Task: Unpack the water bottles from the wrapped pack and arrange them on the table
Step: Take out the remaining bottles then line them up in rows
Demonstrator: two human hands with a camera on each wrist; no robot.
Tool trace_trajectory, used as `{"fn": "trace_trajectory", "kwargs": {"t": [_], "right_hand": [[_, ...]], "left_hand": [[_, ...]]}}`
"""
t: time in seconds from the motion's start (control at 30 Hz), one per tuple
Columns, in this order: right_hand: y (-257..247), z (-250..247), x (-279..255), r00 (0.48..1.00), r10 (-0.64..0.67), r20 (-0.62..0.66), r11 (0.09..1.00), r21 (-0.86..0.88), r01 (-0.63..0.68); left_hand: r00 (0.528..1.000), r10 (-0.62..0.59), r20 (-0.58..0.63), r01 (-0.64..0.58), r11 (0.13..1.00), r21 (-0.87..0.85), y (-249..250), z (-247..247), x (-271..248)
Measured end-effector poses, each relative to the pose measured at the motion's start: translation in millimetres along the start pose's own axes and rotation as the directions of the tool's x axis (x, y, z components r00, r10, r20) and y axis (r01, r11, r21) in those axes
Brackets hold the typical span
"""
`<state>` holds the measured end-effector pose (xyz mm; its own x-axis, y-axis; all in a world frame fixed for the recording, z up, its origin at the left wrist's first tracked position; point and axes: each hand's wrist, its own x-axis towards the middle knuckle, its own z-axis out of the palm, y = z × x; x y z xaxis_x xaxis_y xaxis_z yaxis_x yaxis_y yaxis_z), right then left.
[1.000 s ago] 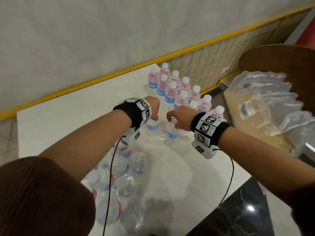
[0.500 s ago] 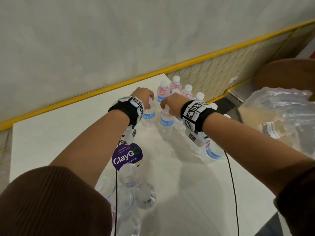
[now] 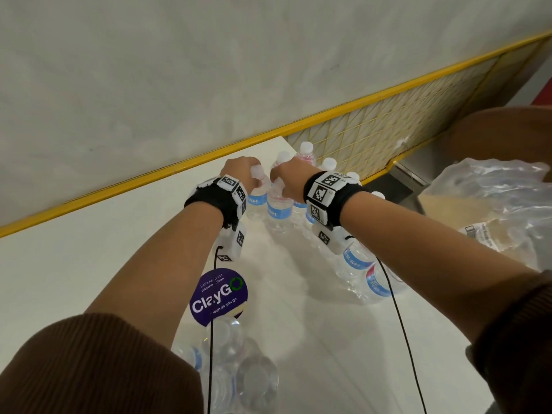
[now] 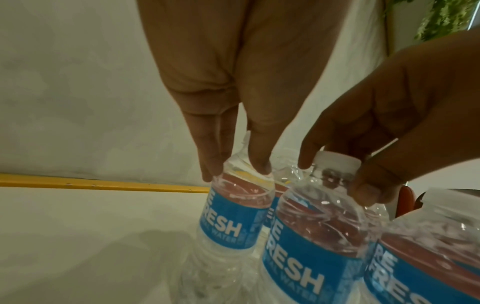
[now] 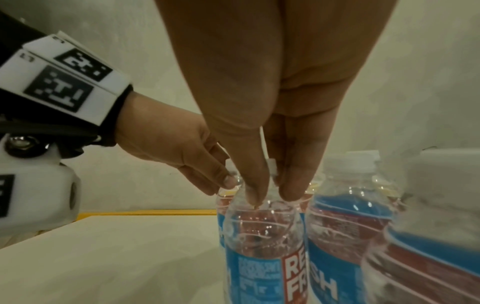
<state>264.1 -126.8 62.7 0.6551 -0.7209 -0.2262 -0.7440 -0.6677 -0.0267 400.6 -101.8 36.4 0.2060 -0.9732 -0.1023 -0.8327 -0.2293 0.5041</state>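
Two clear water bottles with blue labels stand side by side at the left end of a group of upright bottles (image 3: 328, 165) in the table's far right corner. My left hand (image 3: 243, 174) pinches the neck of the left bottle (image 3: 257, 198) from above; the left wrist view shows its fingertips (image 4: 211, 170) round that bottle (image 4: 233, 216). My right hand (image 3: 288, 182) pinches the cap of the bottle beside it (image 3: 277, 207), as the right wrist view shows of hand (image 5: 272, 193) and bottle (image 5: 262, 236). The torn wrapped pack (image 3: 239, 372) with several bottles lies near me, under my left forearm.
A purple round sticker (image 3: 219, 295) lies on the white table (image 3: 74, 264). Two bottles (image 3: 367, 273) stand under my right forearm. A crumpled clear plastic bag (image 3: 493, 204) sits off the table's right edge. A wall with a yellow rail (image 3: 149, 174) bounds the far side.
Both hands have moved away from me with a bottle each, from mid-table to the left end of the far bottle group.
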Motion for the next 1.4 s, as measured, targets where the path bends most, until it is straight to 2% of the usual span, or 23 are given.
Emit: {"fn": "trace_trajectory", "kwargs": {"t": [0.23,0.4,0.57,0.8,0.87,0.93,1.07,1.17,1.3,1.4], "right_hand": [[5.1,-3.2,-1.2,0.999,0.012,0.037,0.998,0.061,-0.014],[4.0,-2.4,-1.0,0.998,0.032,0.047,0.997,0.069,-0.035],[2.5,-2.8,3.7,0.987,0.093,0.132,0.995,-0.049,-0.087],[0.5,-1.6,8.0,0.978,0.137,0.161,0.991,-0.011,-0.137],[3.2,-1.7,6.2,0.978,0.151,0.144,0.988,0.004,-0.153],[7.9,3.0,7.3,0.989,0.129,0.073,0.990,0.048,-0.132],[1.9,-0.8,5.0,0.988,0.100,0.116,0.993,0.046,-0.106],[4.4,0.4,1.9,0.993,0.101,0.060,0.988,0.112,-0.107],[6.5,4.2,-3.9,0.996,0.083,0.040,0.989,0.115,-0.087],[4.8,2.4,-17.4,0.995,0.093,-0.031,0.979,0.184,-0.086]], "left_hand": [[0.999,-0.030,-0.032,0.030,1.000,0.006,-5.4,5.3,1.2],[0.999,-0.041,-0.008,0.040,0.997,-0.062,-11.8,10.8,2.3],[0.999,-0.033,-0.006,0.032,0.995,-0.097,-13.8,14.1,3.0],[1.000,-0.024,0.002,0.024,0.993,-0.111,-14.3,16.3,2.9],[1.000,-0.020,0.007,0.020,0.994,-0.103,-14.7,16.2,2.4],[1.000,-0.022,0.012,0.023,0.994,-0.111,-13.5,15.6,1.2],[1.000,-0.024,0.017,0.025,0.994,-0.106,-10.6,14.4,0.0],[0.999,-0.034,0.037,0.037,0.995,-0.095,-10.7,13.9,-1.0],[0.995,-0.074,0.069,0.078,0.995,-0.059,-10.1,13.5,-4.4],[0.986,-0.138,0.092,0.138,0.990,0.003,-7.2,11.9,-11.9]]}}
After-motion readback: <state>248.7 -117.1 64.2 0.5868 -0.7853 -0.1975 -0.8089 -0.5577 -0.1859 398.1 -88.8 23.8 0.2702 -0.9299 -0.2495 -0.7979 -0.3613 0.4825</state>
